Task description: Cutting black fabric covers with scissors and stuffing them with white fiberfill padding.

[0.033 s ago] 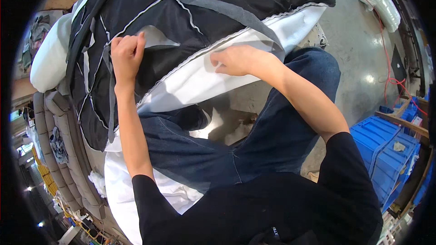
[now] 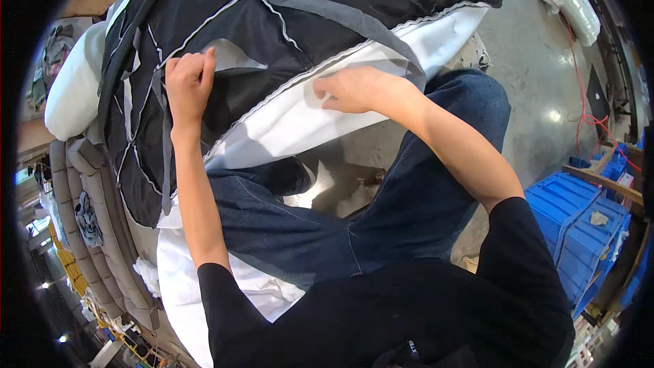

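While the large black quilted cover (image 2: 286, 34) with grey seams lies draped across the seated person's lap and upward over a rounded form, nothing in its lie differs from the picture taken at the same instant, so the work stands where it was: hands set at the cover's open edge. Beneath that edge a white padded insert (image 2: 300, 123) shows, running from the lap to the upper right. Below, blue jeans (image 2: 381, 218) and a black sleeve fill the lower field. Grey concrete floor (image 2: 531, 95) spreads to the right, bearing stacked blue plastic crates (image 2: 579, 225) and a red cable (image 2: 579, 48); grey cushion rolls (image 2: 88, 232) line the left. Left hand (image 2: 187, 85): fingers curled shut, pinching a fold of black fabric. Right hand (image 2: 354, 88): fingers bent, pressed on the white insert at the piped edge; whether they grip it cannot be told.
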`<move>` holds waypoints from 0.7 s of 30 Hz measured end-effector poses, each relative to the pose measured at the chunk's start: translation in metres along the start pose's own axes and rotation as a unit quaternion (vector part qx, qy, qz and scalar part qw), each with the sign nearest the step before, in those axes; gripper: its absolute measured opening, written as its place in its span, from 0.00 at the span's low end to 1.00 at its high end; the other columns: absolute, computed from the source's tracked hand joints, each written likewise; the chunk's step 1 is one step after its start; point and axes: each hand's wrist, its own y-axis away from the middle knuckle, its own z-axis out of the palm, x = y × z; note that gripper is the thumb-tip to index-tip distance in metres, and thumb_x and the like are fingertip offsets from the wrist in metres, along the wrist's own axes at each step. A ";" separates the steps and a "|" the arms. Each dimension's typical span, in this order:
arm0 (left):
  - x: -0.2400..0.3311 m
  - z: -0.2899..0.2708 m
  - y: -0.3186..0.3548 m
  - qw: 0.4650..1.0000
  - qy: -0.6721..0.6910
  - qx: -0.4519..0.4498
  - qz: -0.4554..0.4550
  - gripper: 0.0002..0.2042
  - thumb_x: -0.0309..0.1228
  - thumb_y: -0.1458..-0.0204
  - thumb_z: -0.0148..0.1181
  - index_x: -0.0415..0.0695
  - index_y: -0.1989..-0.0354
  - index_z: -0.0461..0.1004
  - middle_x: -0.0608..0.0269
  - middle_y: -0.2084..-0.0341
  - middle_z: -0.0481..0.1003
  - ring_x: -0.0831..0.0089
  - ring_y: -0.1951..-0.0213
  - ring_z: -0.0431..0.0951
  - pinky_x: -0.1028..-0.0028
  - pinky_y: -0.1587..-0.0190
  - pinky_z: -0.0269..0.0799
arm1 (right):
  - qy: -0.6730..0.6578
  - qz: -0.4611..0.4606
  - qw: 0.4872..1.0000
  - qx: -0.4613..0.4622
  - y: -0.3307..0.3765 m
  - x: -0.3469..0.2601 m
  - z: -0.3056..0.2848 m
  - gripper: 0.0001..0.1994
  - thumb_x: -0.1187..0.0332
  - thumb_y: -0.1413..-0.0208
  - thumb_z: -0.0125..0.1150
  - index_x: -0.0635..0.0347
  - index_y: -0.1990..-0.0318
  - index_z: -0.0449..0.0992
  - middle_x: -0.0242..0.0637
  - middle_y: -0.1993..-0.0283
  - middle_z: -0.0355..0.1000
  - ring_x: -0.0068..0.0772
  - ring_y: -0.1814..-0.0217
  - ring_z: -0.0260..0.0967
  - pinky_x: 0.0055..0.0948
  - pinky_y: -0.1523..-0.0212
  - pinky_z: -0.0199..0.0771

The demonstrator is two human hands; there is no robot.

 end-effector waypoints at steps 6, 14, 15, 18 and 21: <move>-0.008 0.020 0.004 0.970 0.175 -0.099 -0.136 0.21 0.38 0.39 0.50 0.32 0.78 0.70 0.48 0.81 0.73 0.52 0.72 0.73 0.60 0.67 0.64 | 0.007 0.016 1.000 -0.026 -0.002 -0.008 -0.001 0.15 0.58 0.43 0.57 0.53 0.52 0.71 0.42 0.57 0.77 0.47 0.52 0.73 0.44 0.52 0.71; -0.007 0.013 0.000 0.998 0.002 -0.045 -0.041 0.16 0.35 0.41 0.55 0.37 0.78 0.71 0.55 0.79 0.74 0.58 0.70 0.74 0.59 0.63 0.63 | 0.011 0.012 1.000 -0.025 0.001 -0.009 -0.004 0.15 0.58 0.43 0.57 0.53 0.51 0.71 0.42 0.56 0.76 0.47 0.51 0.73 0.44 0.52 0.71; -0.013 0.006 0.000 0.995 -0.067 -0.063 -0.043 0.12 0.35 0.44 0.58 0.40 0.76 0.75 0.57 0.74 0.74 0.59 0.67 0.75 0.60 0.62 0.65 | 0.007 0.013 0.999 -0.028 0.001 -0.011 -0.006 0.15 0.59 0.43 0.57 0.53 0.51 0.71 0.42 0.56 0.76 0.47 0.52 0.73 0.44 0.52 0.71; -0.019 -0.009 -0.003 0.985 -0.150 0.038 -0.080 0.11 0.36 0.45 0.59 0.40 0.70 0.77 0.54 0.69 0.75 0.56 0.63 0.75 0.60 0.57 0.67 | 0.010 0.017 1.000 -0.021 0.007 -0.002 -0.009 0.13 0.59 0.42 0.56 0.54 0.53 0.72 0.43 0.57 0.76 0.48 0.52 0.73 0.43 0.52 0.71; -0.044 -0.025 0.039 0.953 -0.005 0.045 -0.299 0.23 0.42 0.47 0.61 0.40 0.47 0.70 0.43 0.55 0.72 0.50 0.52 0.72 0.60 0.47 0.65 | -0.012 -0.036 0.999 0.038 0.009 0.005 -0.015 0.12 0.60 0.42 0.56 0.56 0.57 0.75 0.43 0.58 0.77 0.46 0.54 0.74 0.42 0.53 0.72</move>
